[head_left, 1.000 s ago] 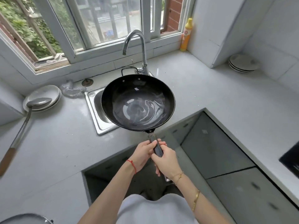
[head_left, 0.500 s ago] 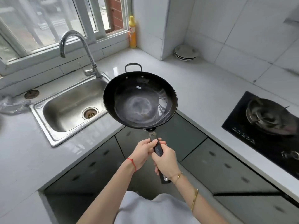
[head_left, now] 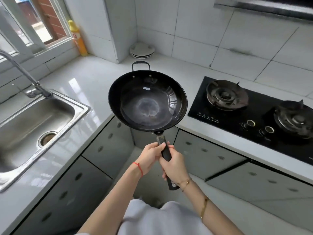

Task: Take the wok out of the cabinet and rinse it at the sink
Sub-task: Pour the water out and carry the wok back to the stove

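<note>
A glossy white stone tabletop (head_left: 94, 77) wraps the tiled corner, with a stainless steel sink (head_left: 33, 119) set in at left and a black glass gas hob (head_left: 254, 114) at right. The round black wok (head_left: 147, 100) hangs level over the tabletop's inner corner, between them, left hand (head_left: 150, 156) and right hand (head_left: 174, 167) both clamped round its long black handle.

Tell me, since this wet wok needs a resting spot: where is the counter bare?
Widest bare patch: the counter between the sink and the gas hob, behind the wok. The corner is crowded by stacked plates and a yellow bottle.
</note>
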Motion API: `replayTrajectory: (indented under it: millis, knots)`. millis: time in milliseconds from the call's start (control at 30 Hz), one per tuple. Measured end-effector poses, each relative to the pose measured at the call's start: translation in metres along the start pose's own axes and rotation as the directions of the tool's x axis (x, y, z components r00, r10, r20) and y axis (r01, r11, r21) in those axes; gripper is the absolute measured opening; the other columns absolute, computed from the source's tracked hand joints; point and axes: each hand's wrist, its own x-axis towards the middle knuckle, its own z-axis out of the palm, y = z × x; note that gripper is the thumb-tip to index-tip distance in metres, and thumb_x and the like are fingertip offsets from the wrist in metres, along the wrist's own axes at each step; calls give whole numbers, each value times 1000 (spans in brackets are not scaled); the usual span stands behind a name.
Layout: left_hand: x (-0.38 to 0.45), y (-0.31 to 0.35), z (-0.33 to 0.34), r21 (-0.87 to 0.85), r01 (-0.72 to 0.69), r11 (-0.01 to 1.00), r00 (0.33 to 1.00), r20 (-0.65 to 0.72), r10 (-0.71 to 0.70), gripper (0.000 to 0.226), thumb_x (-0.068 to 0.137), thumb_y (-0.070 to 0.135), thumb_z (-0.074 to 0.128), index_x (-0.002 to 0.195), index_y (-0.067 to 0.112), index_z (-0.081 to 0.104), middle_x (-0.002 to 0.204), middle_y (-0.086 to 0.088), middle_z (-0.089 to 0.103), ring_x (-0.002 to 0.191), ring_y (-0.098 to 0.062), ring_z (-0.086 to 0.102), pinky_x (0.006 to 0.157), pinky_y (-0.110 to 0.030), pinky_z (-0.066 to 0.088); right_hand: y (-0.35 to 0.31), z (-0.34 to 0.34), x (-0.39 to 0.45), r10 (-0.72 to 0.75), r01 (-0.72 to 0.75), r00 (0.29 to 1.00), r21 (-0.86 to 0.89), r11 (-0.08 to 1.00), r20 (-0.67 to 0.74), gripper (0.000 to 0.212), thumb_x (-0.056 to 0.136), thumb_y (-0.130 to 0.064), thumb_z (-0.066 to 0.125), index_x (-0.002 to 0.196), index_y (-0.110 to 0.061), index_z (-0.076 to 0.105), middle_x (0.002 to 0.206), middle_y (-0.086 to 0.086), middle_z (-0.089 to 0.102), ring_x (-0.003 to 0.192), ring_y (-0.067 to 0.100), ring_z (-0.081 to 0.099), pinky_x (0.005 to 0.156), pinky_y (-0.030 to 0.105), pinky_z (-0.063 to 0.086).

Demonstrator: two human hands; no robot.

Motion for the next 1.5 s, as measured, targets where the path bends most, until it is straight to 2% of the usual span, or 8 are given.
replayTrajectory:
  millis: [100,267,500,667,800,967,1233,1500]
  knots:
    - [6,0,15,56,21,998,997,72,-25,33,100,23,50,118,-4,59,107,-15,73,95,-51,55,81,-63,47,9,-12,-6,23,-21,998,40,999,-59,16,88,-28,60,99,-17,60,55,-1,59,30,24,57,32,27,44]
    - [17,5,35,124,46,991,981,181,-68,31,100,22,50,115,-2,60,119,-19,68,91,-34,67,70,-38,57,16,-26,-15,63,-47,982,90,995,-176,15,87,-30,58,101,-32,55,45,-5,58,29,21,56,32,25,44]
    - [34,10,53,252,89,964,926,336,-173,25,96,27,55,99,9,71,111,-29,67,93,-46,56,83,-53,48,19,-31,-25,171,-118,921,169,979,-350,23,84,-31,55,107,-26,57,47,-9,62,30,20,57,33,25,45]
    - [44,6,72,319,131,939,867,423,-265,39,99,21,51,124,-9,54,118,-20,68,87,-34,65,66,-37,56,25,-34,-37,249,-146,853,249,958,-459,28,80,-32,54,108,-29,55,46,-5,61,31,21,57,34,28,47]
    - [46,0,98,392,112,913,804,504,-314,41,100,21,49,126,-12,52,108,-19,68,83,-31,66,70,-38,54,33,-45,-48,304,-157,779,299,941,-549,28,84,-26,57,112,-20,58,51,0,61,31,22,57,34,28,46]
    - [52,-12,140,454,101,885,755,544,-365,37,100,19,49,126,-8,54,123,-23,65,104,-32,64,103,-48,46,46,-73,-64,354,-174,696,331,928,-625,23,86,-20,58,109,-17,57,54,3,62,32,21,57,36,30,49]
    - [59,-53,239,514,68,855,675,607,-419,37,100,20,50,126,-6,55,121,-20,67,96,-25,66,84,-36,50,91,-150,-101,408,-169,614,391,904,-676,21,85,-18,57,106,-16,56,55,6,61,34,26,59,36,33,51]
    - [49,-107,379,481,63,875,674,626,-392,38,101,18,48,127,-8,54,125,-24,63,116,-30,62,106,-36,44,152,-274,-155,418,-193,605,385,903,-678,23,86,-18,57,109,-15,57,56,2,61,34,24,60,35,29,49]
